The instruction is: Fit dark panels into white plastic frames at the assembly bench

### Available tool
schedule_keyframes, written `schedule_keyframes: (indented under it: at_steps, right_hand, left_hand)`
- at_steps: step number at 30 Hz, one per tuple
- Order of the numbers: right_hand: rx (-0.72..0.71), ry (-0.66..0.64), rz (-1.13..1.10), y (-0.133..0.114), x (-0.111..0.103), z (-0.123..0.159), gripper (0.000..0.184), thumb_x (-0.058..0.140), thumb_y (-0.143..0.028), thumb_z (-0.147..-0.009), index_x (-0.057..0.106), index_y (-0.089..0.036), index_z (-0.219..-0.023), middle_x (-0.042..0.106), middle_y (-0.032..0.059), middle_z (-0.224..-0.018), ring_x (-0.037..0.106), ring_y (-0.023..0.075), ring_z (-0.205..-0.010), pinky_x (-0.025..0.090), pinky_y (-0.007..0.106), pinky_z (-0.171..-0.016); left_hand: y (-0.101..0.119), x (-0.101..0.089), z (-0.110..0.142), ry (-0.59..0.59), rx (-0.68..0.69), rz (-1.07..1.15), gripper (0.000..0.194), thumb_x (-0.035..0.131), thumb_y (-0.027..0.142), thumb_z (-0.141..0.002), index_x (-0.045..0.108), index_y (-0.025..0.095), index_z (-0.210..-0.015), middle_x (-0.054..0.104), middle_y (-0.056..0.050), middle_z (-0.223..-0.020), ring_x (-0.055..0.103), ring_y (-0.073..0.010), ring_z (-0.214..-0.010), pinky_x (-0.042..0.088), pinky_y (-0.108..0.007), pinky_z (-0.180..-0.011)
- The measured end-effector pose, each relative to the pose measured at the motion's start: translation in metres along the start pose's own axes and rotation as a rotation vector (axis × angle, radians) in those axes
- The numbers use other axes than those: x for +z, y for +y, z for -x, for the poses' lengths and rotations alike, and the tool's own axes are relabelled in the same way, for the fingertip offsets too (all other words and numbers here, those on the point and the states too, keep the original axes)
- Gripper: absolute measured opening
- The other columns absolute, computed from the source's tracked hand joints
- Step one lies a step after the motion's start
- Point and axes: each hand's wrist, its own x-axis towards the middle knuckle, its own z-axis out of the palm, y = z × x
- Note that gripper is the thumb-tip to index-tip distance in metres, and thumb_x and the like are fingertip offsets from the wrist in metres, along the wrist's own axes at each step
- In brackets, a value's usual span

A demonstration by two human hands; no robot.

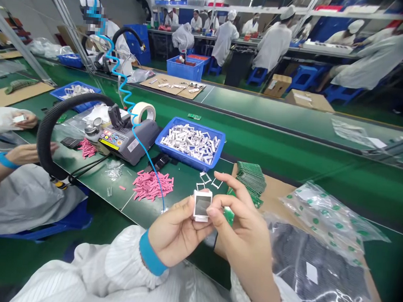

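Between my two hands, close in front of me, is a small square display module (202,205) with a white frame and a grey screen. My left hand (177,230), with a blue band at its wrist, grips the module's left side between thumb and fingers. At its right edge, the thumb and index finger of my right hand (243,223) pinch the frame, while another finger stretches outward. Just beyond lie a few loose white plastic frames (204,177). Green circuit boards (251,177) are stacked behind my right hand and partly hidden by it.
A blue bin (191,141) of white frames stands behind a heap of pink strips (152,186). Left of it are a grey machine (129,139), a tape roll (144,113) and a black hose (46,126). Bagged dark sheets (313,269) lie right. A co-worker's hand (25,153) is at left.
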Motion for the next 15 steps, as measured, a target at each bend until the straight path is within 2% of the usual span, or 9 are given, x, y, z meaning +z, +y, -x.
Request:
schedule_keyframes:
  at_steps: [6,9,13,15]
  right_hand:
    - [-0.01,-0.003,-0.033,-0.0043,-0.0002,0.0024,0.016,0.058,-0.031,-0.085,0.058,-0.026,-0.07,0.055,-0.0015,-0.124,0.051,0.0191,-0.117,0.042,0.035,-0.09]
    - [-0.037,-0.011,-0.053,-0.0068,0.0001,0.004,0.017,0.057,-0.03,-0.086,0.058,-0.026,-0.07,0.054,-0.0025,-0.125,0.049,0.0173,-0.12,0.042,0.032,-0.091]
    - [-0.03,-0.027,0.01,-0.0062,0.0027,0.0035,0.017,0.057,-0.029,-0.085,0.058,-0.025,-0.069,0.054,0.0002,-0.124,0.054,0.0194,-0.112,0.045,0.032,-0.081]
    - [-0.041,-0.002,0.052,-0.0045,0.005,0.0026,0.018,0.057,-0.029,-0.085,0.057,-0.024,-0.068,0.055,0.0022,-0.123,0.054,0.021,-0.11,0.045,0.035,-0.081]
  left_hand:
    - [0.0001,-0.0002,-0.0002,0.002,0.01,-0.005,0.024,0.076,0.025,-0.07,0.071,0.016,-0.091,0.074,-0.003,-0.087,0.068,-0.0109,-0.08,0.054,-0.021,-0.079]
    - [0.0005,-0.001,-0.0007,-0.016,0.025,0.01,0.022,0.074,0.024,-0.072,0.071,0.015,-0.091,0.074,-0.004,-0.087,0.068,-0.0094,-0.077,0.055,-0.018,-0.074]
    - [0.0009,-0.0016,0.0013,-0.025,0.011,0.018,0.021,0.073,0.023,-0.073,0.071,0.015,-0.093,0.073,-0.003,-0.082,0.067,-0.0088,-0.075,0.055,-0.02,-0.078]
    - [0.0012,-0.0021,0.0029,-0.02,0.007,0.018,0.022,0.072,0.023,-0.074,0.071,0.016,-0.094,0.073,-0.003,-0.084,0.068,-0.0097,-0.078,0.055,-0.021,-0.08]
